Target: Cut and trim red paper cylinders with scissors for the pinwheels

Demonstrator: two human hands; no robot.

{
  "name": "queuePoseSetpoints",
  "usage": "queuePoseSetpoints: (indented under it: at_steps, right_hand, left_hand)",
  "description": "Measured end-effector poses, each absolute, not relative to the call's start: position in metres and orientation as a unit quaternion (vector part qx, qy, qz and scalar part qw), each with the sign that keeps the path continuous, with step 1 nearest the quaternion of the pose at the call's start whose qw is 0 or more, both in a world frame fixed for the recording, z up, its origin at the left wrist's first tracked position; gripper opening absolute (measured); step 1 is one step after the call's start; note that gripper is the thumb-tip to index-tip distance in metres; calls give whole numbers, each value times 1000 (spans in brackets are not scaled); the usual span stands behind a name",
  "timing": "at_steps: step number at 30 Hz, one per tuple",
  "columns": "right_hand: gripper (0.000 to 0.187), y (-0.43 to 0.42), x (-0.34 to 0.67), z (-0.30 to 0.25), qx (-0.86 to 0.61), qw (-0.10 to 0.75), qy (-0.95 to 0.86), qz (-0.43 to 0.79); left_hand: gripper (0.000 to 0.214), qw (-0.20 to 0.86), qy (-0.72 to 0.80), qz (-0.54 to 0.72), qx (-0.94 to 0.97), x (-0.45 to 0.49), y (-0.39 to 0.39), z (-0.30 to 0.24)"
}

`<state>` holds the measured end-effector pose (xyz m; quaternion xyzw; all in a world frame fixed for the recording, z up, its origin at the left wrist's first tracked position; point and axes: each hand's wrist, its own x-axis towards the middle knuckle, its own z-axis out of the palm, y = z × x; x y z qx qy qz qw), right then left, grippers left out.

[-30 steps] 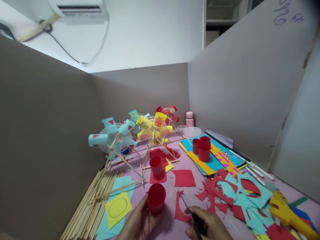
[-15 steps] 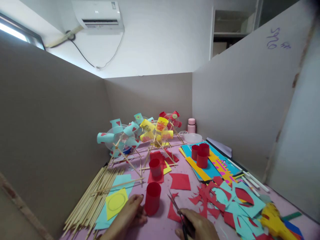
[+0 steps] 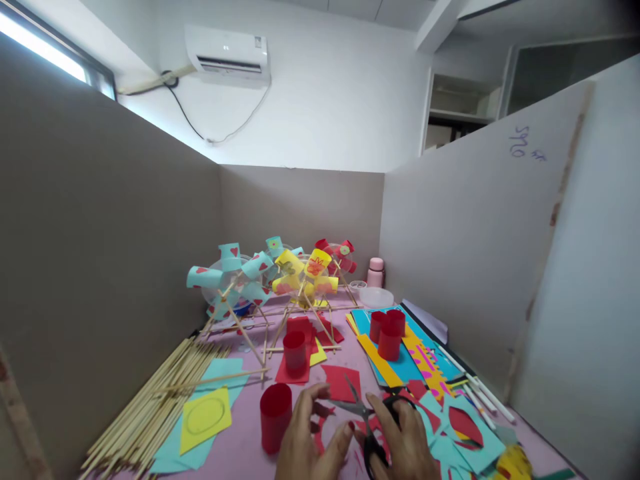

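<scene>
My right hand grips black-handled scissors, whose blades are spread apart. Close to the blades is my left hand, fingers curved and apart, above some red paper scraps. Whether it touches a scrap I cannot tell. Just left of that hand a red paper tube stands upright. Beyond the scissors lies a red paper piece. Another red tube stands farther back on red paper. On the left a yellow sheet with a drawn circle rests on light blue paper.
Bamboo sticks are piled at the left. Pinwheel-like models with blue, yellow and red blades stand at the back. Several red tubes sit on coloured sheets at right. Cut scraps cover the right front. Grey partitions enclose the table.
My left hand has left the red tube and moved right, beside the scissors. The scissor blades have spread wider. The camera view has tilted up and shifted.
</scene>
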<state>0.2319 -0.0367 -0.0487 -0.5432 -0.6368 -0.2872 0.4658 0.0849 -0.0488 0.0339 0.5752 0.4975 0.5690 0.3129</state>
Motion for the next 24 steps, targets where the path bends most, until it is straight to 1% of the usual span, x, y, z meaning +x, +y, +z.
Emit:
queuePoseSetpoints:
  at_steps: [4, 9, 13, 17, 21, 24]
  right_hand:
    - [32, -38, 237, -41, -539, 470, -628, -306]
    - [29, -39, 240, -36, -536, 473, -619, -325]
    - [27, -38, 244, -37, -524, 479, -630, -315]
    - [26, -38, 247, -37, -515, 491, -635, -302]
    - [20, -37, 250, -32, -537, 498, -614, -293]
    - [22, -34, 257, -32, -570, 527, -572, -265]
  left_hand:
    - [34, 352, 496, 533, 589, 89, -40, 40]
    - [12, 353, 466, 503, 637, 84, -34, 58]
    - [22, 387, 445, 476, 653, 86, -29, 64]
    - [25, 404, 444, 484, 637, 86, -26, 65]
    - [25, 372, 457, 525, 615, 74, -20, 76]
    - [25, 338, 475, 518, 626, 65, -18, 80]
